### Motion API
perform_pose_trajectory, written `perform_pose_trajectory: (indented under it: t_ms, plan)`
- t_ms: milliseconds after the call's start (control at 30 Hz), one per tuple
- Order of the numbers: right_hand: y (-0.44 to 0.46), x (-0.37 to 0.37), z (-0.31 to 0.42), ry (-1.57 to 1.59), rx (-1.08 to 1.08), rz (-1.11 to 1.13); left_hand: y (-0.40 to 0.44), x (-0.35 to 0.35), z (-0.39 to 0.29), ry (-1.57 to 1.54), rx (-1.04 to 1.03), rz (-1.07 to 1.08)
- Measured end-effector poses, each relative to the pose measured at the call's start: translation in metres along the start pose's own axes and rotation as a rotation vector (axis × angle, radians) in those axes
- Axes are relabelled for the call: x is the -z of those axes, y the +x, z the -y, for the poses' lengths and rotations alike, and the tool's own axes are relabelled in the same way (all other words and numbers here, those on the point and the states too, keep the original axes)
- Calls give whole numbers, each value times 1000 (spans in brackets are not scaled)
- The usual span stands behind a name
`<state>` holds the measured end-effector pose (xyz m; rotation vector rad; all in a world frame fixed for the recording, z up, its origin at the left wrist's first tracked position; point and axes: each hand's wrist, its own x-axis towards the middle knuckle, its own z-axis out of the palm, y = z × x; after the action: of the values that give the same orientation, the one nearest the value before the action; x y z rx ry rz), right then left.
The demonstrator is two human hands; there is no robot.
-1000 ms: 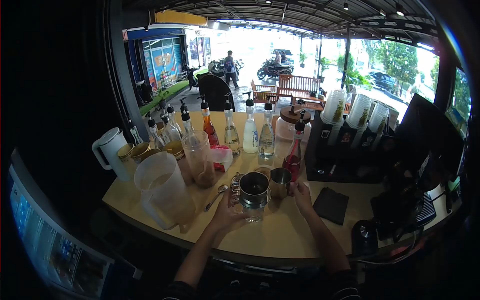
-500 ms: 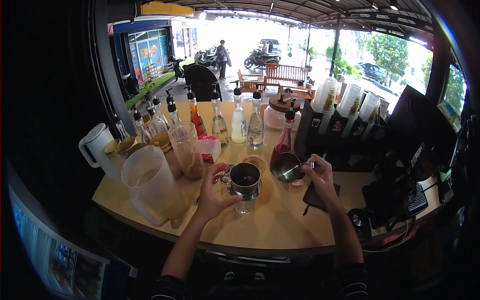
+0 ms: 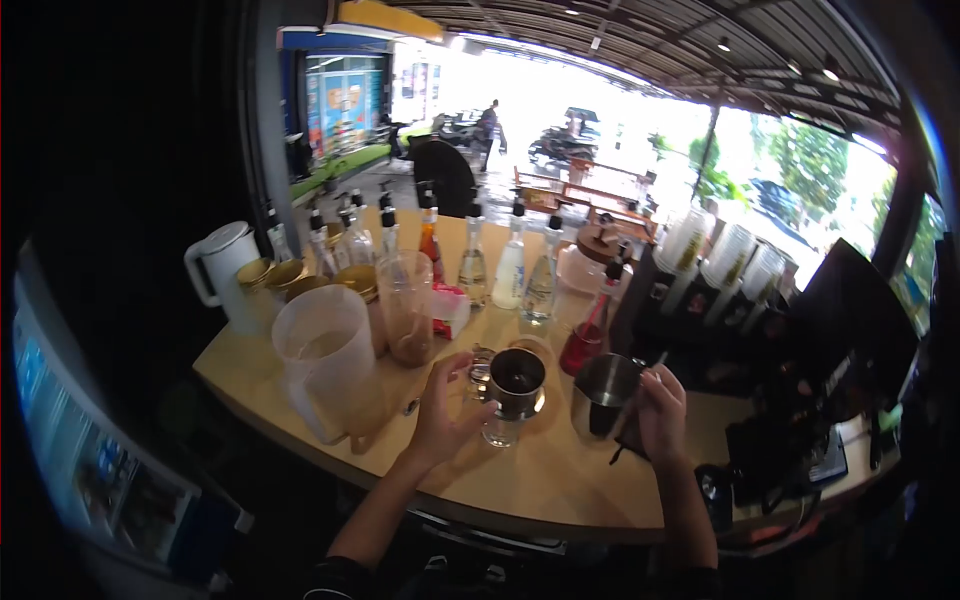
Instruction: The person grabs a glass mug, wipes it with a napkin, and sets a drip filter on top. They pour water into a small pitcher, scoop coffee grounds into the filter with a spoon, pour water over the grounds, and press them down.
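Observation:
A metal coffee drip filter [image 3: 515, 401] with dark contents sits on top of a small clear glass [image 3: 500, 434] near the middle of the counter. My left hand [image 3: 442, 418] curves around its left side, thumb and fingers apart; whether the thumb touches the filter's rim I cannot tell. To the right, my right hand [image 3: 661, 408] grips the handle of a stainless steel pitcher [image 3: 594, 405], held roughly upright above the counter. Behind the filter stands a pump bottle of red syrup [image 3: 584, 346].
Frosted plastic jug [image 3: 322, 350] and tall clear pitcher [image 3: 406, 320] stand on the left of the wooden counter [image 3: 560, 495]. Several pump bottles [image 3: 510, 275] line the back. Stacked plastic cups [image 3: 728, 255] fill a black holder at right, near a dark monitor [image 3: 850, 300].
The steel pitcher has gone from tilted toward the filter to roughly upright, slightly lower. My left hand stays beside the filter. The whole view has shifted and tilted.

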<state>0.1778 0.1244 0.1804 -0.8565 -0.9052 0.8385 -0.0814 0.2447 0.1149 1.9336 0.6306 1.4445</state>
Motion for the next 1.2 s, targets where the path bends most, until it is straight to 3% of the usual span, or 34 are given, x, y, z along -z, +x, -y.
perform_pose_trajectory:
  t_ms: [167,233,300,333,400,433,500,633,900,1200]
  plan:
    - [6,-6,-5,185,-31,97,-39,31,-9,187,-118,-118]
    - [5,-19,-2,230,-48,188,-53,54,-28,429,-294,-237]
    - [4,-33,-3,281,-66,211,-62,69,-34,484,-333,-632]
    - [0,-41,-6,312,-59,211,-59,81,-40,507,-330,-624]
    - [-5,-51,-15,328,-55,205,-45,104,-50,517,-200,-1092]
    - [-5,-55,-23,335,-69,237,-43,114,-47,513,-202,-1097]
    - [-17,-81,-17,289,-93,284,-43,136,-33,-4,294,-672]
    - [-28,-110,-32,213,-70,250,-30,141,-15,-213,279,-534]
    - [-54,-153,-90,187,-94,143,-23,213,2,-251,324,-568]
    - [-64,-178,-154,212,-179,-65,1,273,17,-208,356,-392]
